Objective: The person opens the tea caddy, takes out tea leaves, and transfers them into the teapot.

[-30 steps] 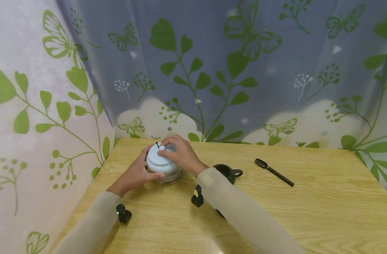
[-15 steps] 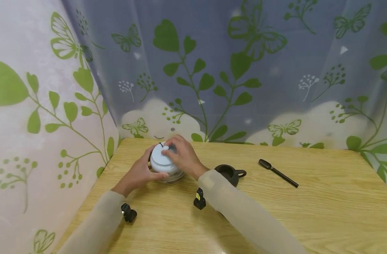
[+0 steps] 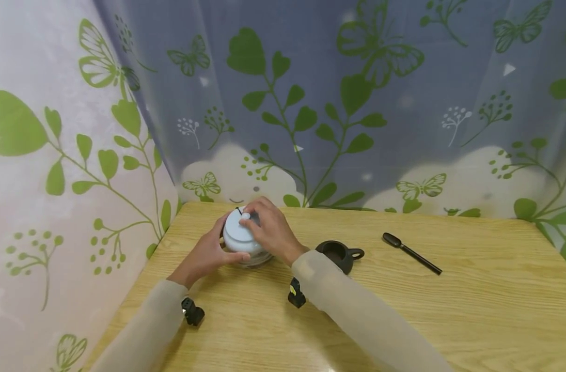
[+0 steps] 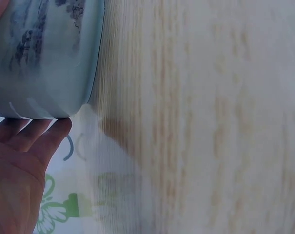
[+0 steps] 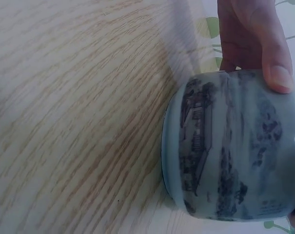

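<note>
Head view: loose pinch by right hand (image 3: 276,230) on knob (image 3: 245,217) might drop lid (image 3: 236,231), and right sleeve (image 3: 317,276) could knock dark cup (image 3: 350,259); right hand reaches over upright jar (image 3: 238,247), far left of desk (image 3: 250,315), left hand (image 3: 210,254) cupping it. Left wrist: straightish fingers (image 4: 53,139) touch jar's side, could slip if pressure's light. Right wrist: left thumb (image 5: 279,75) on painted side.

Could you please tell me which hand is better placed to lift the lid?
Probably the right hand: it pinches the knob of the lid, while the left hand holds the side of the jar.
</note>
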Motion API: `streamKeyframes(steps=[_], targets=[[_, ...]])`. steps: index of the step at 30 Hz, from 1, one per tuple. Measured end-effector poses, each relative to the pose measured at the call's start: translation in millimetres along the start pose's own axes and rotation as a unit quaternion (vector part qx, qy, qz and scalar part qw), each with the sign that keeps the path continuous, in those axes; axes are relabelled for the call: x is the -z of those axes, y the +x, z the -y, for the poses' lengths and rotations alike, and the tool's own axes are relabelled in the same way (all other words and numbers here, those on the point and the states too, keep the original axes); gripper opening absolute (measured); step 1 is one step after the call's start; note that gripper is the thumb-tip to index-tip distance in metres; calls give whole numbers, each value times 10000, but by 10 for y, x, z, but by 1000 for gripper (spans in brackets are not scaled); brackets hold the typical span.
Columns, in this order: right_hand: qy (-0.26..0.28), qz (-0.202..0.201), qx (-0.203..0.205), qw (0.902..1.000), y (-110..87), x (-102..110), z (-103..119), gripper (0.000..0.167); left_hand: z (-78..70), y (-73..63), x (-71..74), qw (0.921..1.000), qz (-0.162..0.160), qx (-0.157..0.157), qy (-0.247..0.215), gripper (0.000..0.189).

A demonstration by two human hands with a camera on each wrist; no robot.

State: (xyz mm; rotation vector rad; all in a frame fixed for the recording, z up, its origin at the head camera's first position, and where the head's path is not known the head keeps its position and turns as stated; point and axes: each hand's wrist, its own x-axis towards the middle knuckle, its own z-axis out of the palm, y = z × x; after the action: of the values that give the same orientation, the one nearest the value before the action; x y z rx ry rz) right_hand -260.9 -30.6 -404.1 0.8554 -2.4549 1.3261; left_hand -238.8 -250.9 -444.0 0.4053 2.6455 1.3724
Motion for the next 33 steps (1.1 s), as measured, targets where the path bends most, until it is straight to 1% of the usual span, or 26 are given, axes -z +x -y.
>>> streamKeyframes(steps=[2, 5, 7, 9, 10, 12, 15, 17, 18, 19, 20, 23, 25, 26, 27, 30, 31, 33], targets=[[-69, -135, 118, 9998, 21, 15, 39, 20, 1, 4, 5, 10000, 35, -14, -58, 127], [-36, -282, 418, 9987, 103, 103, 192, 20, -7, 16, 20, 9998, 15, -165, -149, 125], [13, -216, 622, 9978, 165, 176, 321, 21, 5, 17, 30, 9994, 19, -269, -220, 121], [46, 31, 705, 9975, 202, 239, 432, 22, 27, 6, 38, 9991, 11, -313, -279, 115], [65, 155, 679, 9976, 205, 260, 469, 22, 38, -3, 37, 9991, 20, -298, -312, 113], [152, 348, 500, 9980, 181, 288, 505, 22, 60, -21, 31, 9989, 51, -294, -350, 110], [458, 482, 217, 9976, 108, 326, 506, 20, 54, -25, 9, 9986, 71, -427, -311, 107], [685, 608, 178, 9956, 37, 358, 495, 19, 32, -16, -9, 9978, 54, -618, -226, 103], [791, 703, 211, 9942, -5, 379, 495, 19, 27, -18, -13, 9979, 0, -646, -94, 100], [860, 827, 285, 9924, -41, 392, 496, 19, 35, -28, -7, 9972, -60, -745, 29, 97], [911, 947, 388, 9906, -81, 405, 503, 20, 70, -18, 0, 9956, -114, -931, 73, 94], [970, 1208, 723, 9853, -194, 444, 540, 20, 531, 180, 5, 9895, -254, -1411, 207, 103], [912, 1300, 934, 9829, -254, 464, 575, 21, 725, 269, 9, 9841, -213, -1763, 60, 106], [896, 1332, 1029, 9817, -283, 472, 594, 21, 820, 322, 7, 9824, -155, -1859, -33, 107], [889, 1372, 1100, 9804, -308, 478, 609, 21, 918, 365, -1, 9820, -132, -1883, -57, 106], [949, 1507, 1250, 9760, -377, 486, 647, 21, 620, 212, 16, 9839, -48, -1772, -218, 94], [987, 1546, 1293, 9745, -398, 486, 655, 20, 559, 188, 13, 9866, -182, -1621, -55, 90], [1087, 1614, 1309, 9721, -437, 484, 662, 19, 417, 127, 16, 9902, -244, -1372, 23, 88]])
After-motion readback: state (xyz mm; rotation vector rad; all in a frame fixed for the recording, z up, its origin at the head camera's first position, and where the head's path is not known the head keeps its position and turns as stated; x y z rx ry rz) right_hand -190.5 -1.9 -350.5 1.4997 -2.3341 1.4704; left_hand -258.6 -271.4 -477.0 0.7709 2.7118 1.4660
